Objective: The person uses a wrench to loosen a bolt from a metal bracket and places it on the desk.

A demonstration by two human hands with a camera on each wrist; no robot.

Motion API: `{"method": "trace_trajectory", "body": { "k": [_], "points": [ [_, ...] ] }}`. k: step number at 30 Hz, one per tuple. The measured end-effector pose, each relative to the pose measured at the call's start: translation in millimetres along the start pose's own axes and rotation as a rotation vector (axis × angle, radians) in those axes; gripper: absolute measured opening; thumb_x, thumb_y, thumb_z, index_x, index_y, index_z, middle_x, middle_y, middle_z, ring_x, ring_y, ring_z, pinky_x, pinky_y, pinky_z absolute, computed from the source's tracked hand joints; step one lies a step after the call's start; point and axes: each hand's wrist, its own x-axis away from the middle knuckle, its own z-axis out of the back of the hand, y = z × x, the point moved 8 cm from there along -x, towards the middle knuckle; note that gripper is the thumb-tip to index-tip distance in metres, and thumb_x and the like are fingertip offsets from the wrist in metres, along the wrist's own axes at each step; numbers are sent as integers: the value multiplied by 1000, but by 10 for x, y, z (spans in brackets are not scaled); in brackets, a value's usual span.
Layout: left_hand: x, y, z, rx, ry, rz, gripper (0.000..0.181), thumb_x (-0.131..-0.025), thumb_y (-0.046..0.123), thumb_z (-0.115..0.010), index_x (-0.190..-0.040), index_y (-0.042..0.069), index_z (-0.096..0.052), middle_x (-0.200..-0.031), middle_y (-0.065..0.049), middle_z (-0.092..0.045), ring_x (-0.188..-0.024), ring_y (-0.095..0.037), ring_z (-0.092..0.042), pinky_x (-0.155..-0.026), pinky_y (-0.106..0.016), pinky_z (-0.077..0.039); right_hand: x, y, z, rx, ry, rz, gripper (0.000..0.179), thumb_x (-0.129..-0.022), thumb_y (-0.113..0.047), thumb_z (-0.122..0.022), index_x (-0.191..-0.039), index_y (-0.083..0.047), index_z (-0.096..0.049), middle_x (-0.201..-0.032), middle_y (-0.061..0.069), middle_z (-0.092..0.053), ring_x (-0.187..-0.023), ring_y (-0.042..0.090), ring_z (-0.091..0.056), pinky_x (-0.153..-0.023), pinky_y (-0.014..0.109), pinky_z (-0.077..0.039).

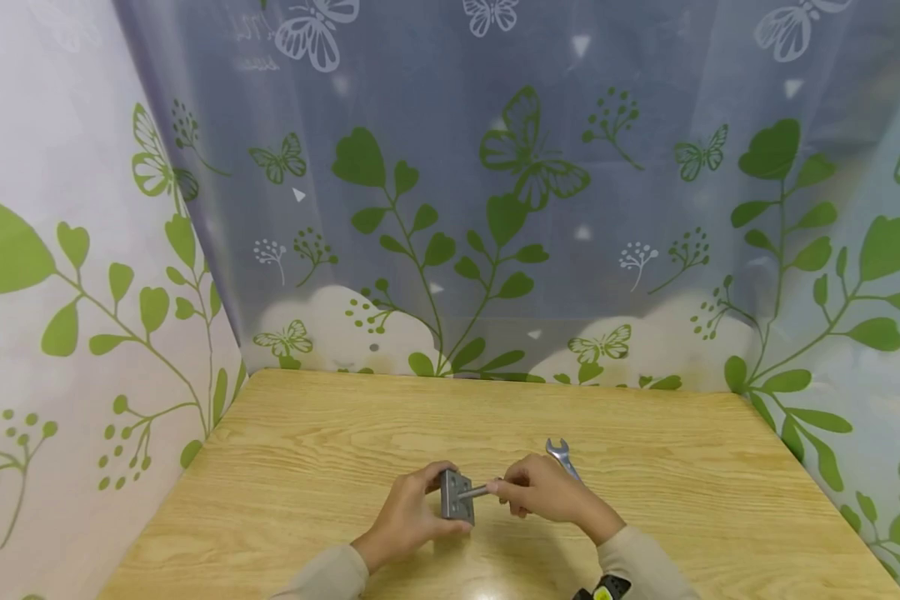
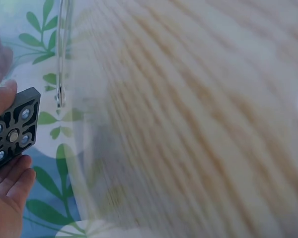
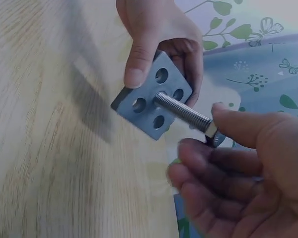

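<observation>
My left hand (image 1: 403, 515) grips a small square grey plate (image 1: 447, 498) by its opposite edges, thumb on one side and fingers on the other. The plate has several round holes and is held tilted above the table. A threaded bolt (image 3: 186, 111) stands in its middle hole, most of the shank sticking out toward my right hand (image 1: 543, 490). The right thumb and index finger pinch the bolt at its hex head (image 3: 217, 138); the other fingers curl loosely below. In the left wrist view, the bolt's round tip (image 2: 13, 136) shows at the centre of the plate's ribbed back.
An open-ended wrench (image 1: 561, 452) lies on the wooden table (image 1: 330, 425) just beyond my right hand, its handle partly hidden by that hand. Patterned curtains (image 1: 435, 250) with leaves and butterflies hang behind the table and along its sides.
</observation>
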Motion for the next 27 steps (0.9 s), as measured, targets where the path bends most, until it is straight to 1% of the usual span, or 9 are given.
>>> {"method": "trace_trajectory", "body": {
  "k": [3, 5, 8, 13, 18, 21, 23, 24, 27],
  "points": [
    [-13, -9, 27, 13, 14, 2, 65, -66, 25, -88, -120, 5, -58, -112, -7, -68, -104, -22, -66, -91, -29, -54, -11, -43, 43, 46, 40, 63, 22, -93, -26, -64, -99, -6, -72, -79, 2, -70, -64, 7, -61, -55, 19, -50],
    [-24, -1, 52, 11, 28, -8, 66, -65, 25, -89, -119, 3, -58, -112, -8, -68, -103, -22, -67, -90, -28, -54, -10, -63, 64, 63, 68, 97, 27, -91, -21, -66, -113, -7, -69, -91, 2, -72, -74, 6, -64, -65, 20, -54],
    [-37, 19, 84, 9, 40, -17, 67, -65, 25, -89, -119, 2, -58, -111, -10, -68, -102, -23, -67, -89, -26, -54, -2, -71, 75, 66, 84, 116, 31, -89, -17, -67, -119, -11, -67, -96, -1, -71, -80, 6, -64, -72, 21, -55],
    [-38, 45, 107, -6, 41, -19, 66, -65, 24, -89, -119, 5, -59, -112, -9, -68, -102, -24, -67, -89, -26, -54, 1, -74, 73, 62, 89, 125, 31, -88, -15, -68, -119, -12, -68, -89, -9, -67, -80, 4, -62, -74, 21, -55],
    [-26, 42, 92, -15, 33, -20, 63, -64, 19, -90, -118, 5, -59, -112, -8, -68, -103, -24, -67, -88, -24, -54, -3, -28, 30, 78, 46, 84, 39, -85, -16, -72, -123, -9, -65, -92, -1, -69, -81, 6, -63, -72, 22, -55],
    [-24, 41, 85, -24, 32, -27, 62, -64, 19, -90, -117, 5, -59, -111, -7, -68, -102, -24, -67, -88, -24, -54, -9, 6, 11, 100, 25, 47, 43, -85, -26, -73, -123, -7, -64, -93, 3, -70, -79, 6, -64, -68, 22, -54],
    [-25, 39, 83, -22, 32, -28, 62, -64, 19, -89, -117, 6, -59, -111, -7, -68, -102, -23, -67, -88, -24, -54, -9, 24, 9, 81, 19, 19, 41, -89, -33, -68, -118, -5, -65, -89, 3, -70, -75, 9, -64, -64, 23, -54],
    [-25, 40, 83, -22, 32, -32, 62, -64, 19, -89, -117, 5, -59, -111, -7, -68, -102, -23, -67, -88, -24, -54, -7, 29, 12, 65, 22, 10, 38, -92, -36, -63, -112, -3, -67, -85, 4, -70, -72, 11, -64, -62, 24, -54],
    [-28, 37, 78, -22, 32, -39, 62, -64, 19, -90, -117, 4, -59, -110, -6, -68, -102, -22, -67, -89, -24, -54, -4, 43, 23, -10, 32, -22, 44, -100, -40, -49, -97, -2, -71, -75, 7, -69, -64, 17, -64, -56, 26, -55]
  ]
}}
